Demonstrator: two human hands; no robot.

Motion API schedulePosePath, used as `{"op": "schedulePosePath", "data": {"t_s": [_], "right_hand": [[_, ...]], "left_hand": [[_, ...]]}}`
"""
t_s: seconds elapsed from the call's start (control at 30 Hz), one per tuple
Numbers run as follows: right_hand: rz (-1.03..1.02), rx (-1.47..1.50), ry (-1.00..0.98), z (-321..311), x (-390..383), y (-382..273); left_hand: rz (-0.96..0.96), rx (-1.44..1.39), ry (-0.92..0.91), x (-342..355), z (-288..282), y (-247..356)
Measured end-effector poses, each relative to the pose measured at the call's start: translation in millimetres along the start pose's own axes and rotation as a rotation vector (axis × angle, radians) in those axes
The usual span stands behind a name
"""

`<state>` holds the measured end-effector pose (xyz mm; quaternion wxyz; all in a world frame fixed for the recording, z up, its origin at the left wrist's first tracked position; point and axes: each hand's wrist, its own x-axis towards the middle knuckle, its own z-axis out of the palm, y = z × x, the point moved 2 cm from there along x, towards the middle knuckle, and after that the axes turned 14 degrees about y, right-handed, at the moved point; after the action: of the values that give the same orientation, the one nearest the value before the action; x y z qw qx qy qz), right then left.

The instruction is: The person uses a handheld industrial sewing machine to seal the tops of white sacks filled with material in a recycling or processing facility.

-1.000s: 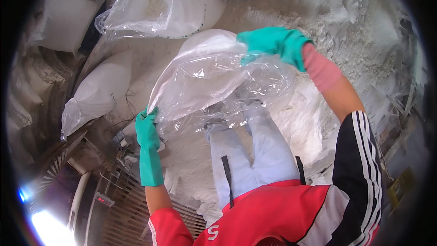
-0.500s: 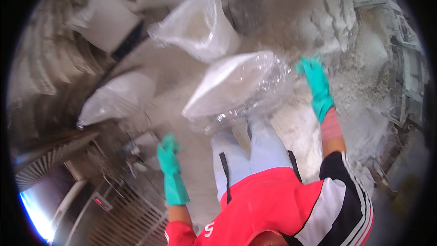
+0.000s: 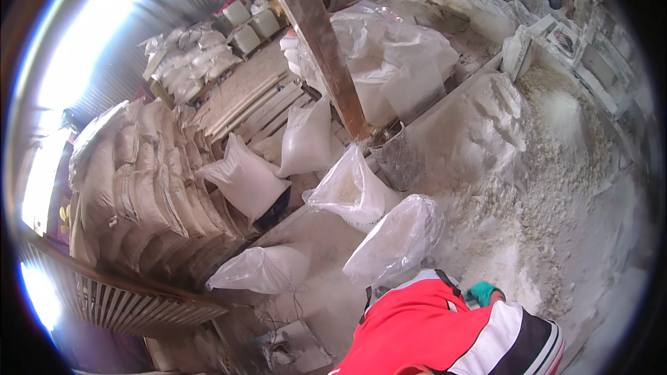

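My right hand (image 3: 481, 293), in a green rubber glove, is low beside my hip, next to the white powder heap. The red jersey covers part of it, so its fingers cannot be made out. Out of the picture is my left hand. Right in front of my body stands a white sack with a clear plastic liner (image 3: 397, 239), its mouth loose and spread. Just beyond it is another lined sack (image 3: 354, 191), open at the top with pale material inside. A third plastic sack (image 3: 260, 269) leans over on the floor to the left.
A large heap of white powder and lumps (image 3: 511, 187) fills the right side. Full white sacks (image 3: 248, 179) stand farther back. Stacked sacks (image 3: 139, 194) rise at the left. A post (image 3: 316, 42) stands beyond, near a grey bucket (image 3: 401, 160).
The view has swung up and outward, showing more of the room. My left hand has left the picture. My right hand has gone from out at the side to low by my hip.
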<state>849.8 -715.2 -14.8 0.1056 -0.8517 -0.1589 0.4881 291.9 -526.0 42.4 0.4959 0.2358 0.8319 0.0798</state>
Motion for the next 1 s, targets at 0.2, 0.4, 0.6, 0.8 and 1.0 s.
{"op": "schedulePosePath", "data": {"t_s": [0.2,0.4,0.6,0.8,1.0], "right_hand": [[-0.423,0.146,0.172,-64,22,-167],[-0.139,0.676,0.089,-83,13,-196],[-0.326,0.369,0.097,-88,75,-85],[0.056,0.737,0.065,-63,18,-75],[0.247,0.614,-0.073,-73,21,-108]], "left_hand": [[0.328,-0.306,-0.069,46,-8,91],[0.533,-0.39,-0.052,-50,0,217],[0.308,-0.311,-0.141,-56,42,161],[0.085,-0.173,-0.104,-69,15,78],[-0.052,-0.073,-0.111,-83,28,79]]}}
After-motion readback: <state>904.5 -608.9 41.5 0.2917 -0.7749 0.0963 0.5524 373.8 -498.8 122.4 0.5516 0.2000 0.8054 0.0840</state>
